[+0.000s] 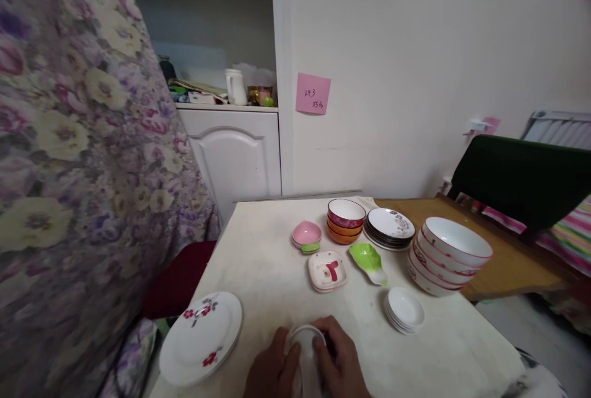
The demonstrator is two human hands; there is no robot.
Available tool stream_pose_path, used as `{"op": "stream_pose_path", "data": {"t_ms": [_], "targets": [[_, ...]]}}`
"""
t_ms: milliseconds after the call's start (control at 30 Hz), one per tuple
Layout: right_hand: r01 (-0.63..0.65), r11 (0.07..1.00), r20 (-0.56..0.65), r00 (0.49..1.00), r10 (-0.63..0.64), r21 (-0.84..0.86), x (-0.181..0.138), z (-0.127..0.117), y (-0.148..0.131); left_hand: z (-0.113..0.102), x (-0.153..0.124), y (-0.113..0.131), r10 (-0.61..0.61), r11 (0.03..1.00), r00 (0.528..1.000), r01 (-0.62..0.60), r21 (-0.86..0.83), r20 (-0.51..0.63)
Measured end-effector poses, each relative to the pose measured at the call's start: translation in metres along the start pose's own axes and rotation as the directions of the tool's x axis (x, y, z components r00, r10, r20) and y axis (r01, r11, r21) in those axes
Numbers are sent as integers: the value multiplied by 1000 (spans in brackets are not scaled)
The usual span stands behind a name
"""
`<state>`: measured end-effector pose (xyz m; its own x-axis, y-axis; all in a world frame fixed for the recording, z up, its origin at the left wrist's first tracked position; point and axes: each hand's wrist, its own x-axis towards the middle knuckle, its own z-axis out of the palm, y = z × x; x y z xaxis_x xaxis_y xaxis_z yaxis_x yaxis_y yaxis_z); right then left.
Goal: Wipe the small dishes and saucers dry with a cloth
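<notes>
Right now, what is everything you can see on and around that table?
table: one, cream, centre
flowered plate: one, white with red flowers, near left edge
small white dish: one, between both hands
saucer stack: one, white, near right
large bowl stack: one, white with red rims, right
plate stack: one, white patterned, far side
small bowl stack: one, red and orange, far side
pink dish: one
square dish: one, white and red
leaf dish: one, green
sticky note: one, pink, wall
left hand: one, on dish
right hand: one, on dish

Square dish (327, 271) taken as landmark, flowered plate (202, 336) set at its near left, small bowl (305, 345) directly nearer, saucer stack (405, 310) near right, leaf dish (368, 261) just right, bowl stack (345, 221) behind, large bowls (449, 256) far right.
</notes>
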<state>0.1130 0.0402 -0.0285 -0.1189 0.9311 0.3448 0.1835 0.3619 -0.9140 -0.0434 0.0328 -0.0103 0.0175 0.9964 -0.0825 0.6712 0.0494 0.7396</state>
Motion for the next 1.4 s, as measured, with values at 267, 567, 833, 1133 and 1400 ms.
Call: {"op": "stream_pose_path", "data": {"t_ms": [267, 567, 833, 1133, 1400], "targets": [[47, 998, 40, 998, -46, -37, 0, 2, -3, -7, 0, 1, 0, 995, 1000, 3, -102, 28], [-218, 970, -7, 975, 220, 103, 4, 2, 10, 5, 10, -6, 31, 942, 985, 27, -335, 167], [-237, 958, 7, 971, 239, 159, 5, 2, 9, -1, 10, -2, 16, 966, 989, 23, -259, 149], [7, 1000, 52, 999, -7, -4, 3, -2, -6, -2, 5, -10, -51, 998, 998, 52, -27, 39], [31, 996, 25, 999, -30, -79, -4, 1, 4, -6, -1, 0, -56, 995, 998, 55, -87, -9]]}}
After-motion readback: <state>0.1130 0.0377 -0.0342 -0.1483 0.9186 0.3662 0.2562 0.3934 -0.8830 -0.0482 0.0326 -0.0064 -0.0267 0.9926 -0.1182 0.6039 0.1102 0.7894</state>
